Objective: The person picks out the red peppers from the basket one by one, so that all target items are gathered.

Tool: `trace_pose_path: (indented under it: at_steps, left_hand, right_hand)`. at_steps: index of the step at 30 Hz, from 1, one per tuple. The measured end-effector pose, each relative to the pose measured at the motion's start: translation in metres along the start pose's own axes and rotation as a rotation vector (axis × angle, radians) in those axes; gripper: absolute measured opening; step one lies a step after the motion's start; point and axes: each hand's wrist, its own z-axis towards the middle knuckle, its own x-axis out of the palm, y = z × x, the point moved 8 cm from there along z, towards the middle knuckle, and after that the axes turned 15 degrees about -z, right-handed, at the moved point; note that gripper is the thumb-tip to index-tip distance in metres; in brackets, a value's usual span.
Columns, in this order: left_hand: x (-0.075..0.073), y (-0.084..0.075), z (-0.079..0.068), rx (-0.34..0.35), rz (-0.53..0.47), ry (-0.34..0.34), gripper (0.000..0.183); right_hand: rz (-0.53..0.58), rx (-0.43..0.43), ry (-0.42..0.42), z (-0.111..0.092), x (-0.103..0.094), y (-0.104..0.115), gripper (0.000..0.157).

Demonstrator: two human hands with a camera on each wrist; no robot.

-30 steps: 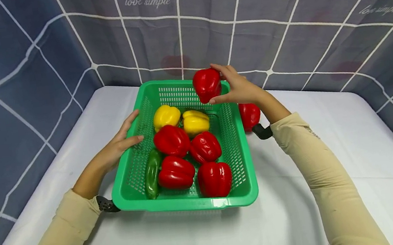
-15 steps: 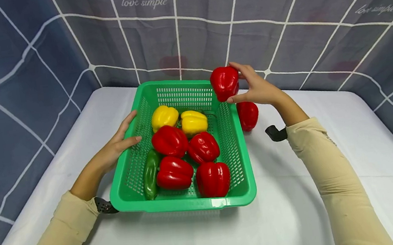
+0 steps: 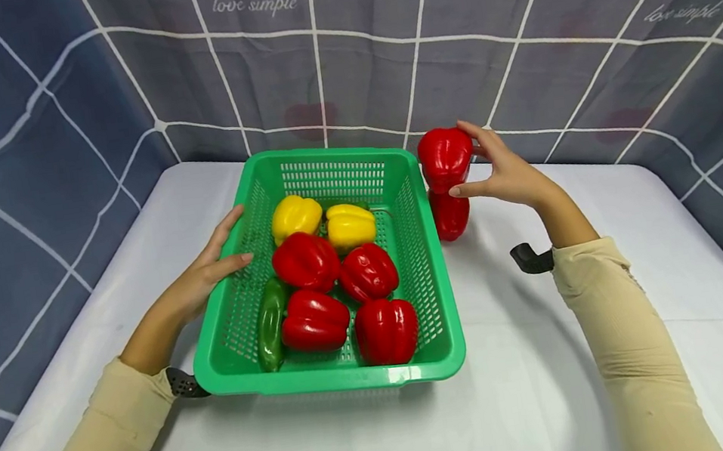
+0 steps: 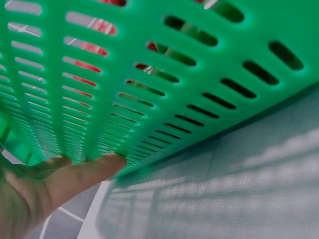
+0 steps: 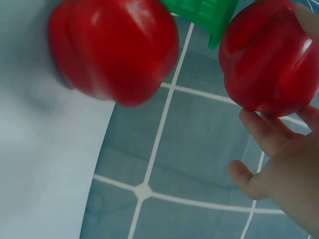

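"What is revealed only by the right wrist view?"

"A gap between the held red pepper (image 3: 445, 156) and the lower red pepper (image 3: 450, 218), overlapped in the head view. The first is pinched by the right hand (image 3: 507, 172) beyond the rim; the left hand (image 3: 202, 275), fingers extended, is laid along the green basket (image 3: 334, 378)."

"What is counted inside?"

"Four red peppers (image 3: 306, 262), two yellow peppers (image 3: 351, 227), one long green vegetable (image 3: 272, 326)."

"Room?"

"Open surface (image 3: 680, 252) is seen rightward, bounded behind by gridded cloth (image 3: 376, 79)."
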Motion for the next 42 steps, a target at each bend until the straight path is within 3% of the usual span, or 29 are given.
trace_pose_path:
  at_steps: [21,29,42]
  left_hand:
    - [0.001,0.001,0.0,0.005,-0.057,0.021,0.07]
    - [0.0,0.002,0.001,0.007,-0.032,0.012,0.07]
    - [0.0,0.003,0.002,0.011,0.009,-0.004,0.07]
  right_hand:
    - [0.049,0.1,-0.047,-0.03,-0.01,-0.048,0.096]
    - [0.084,0.118,-0.08,-0.037,-0.01,-0.068,0.097]
    - [0.058,0.145,-0.081,-0.048,0.005,-0.105,0.099]
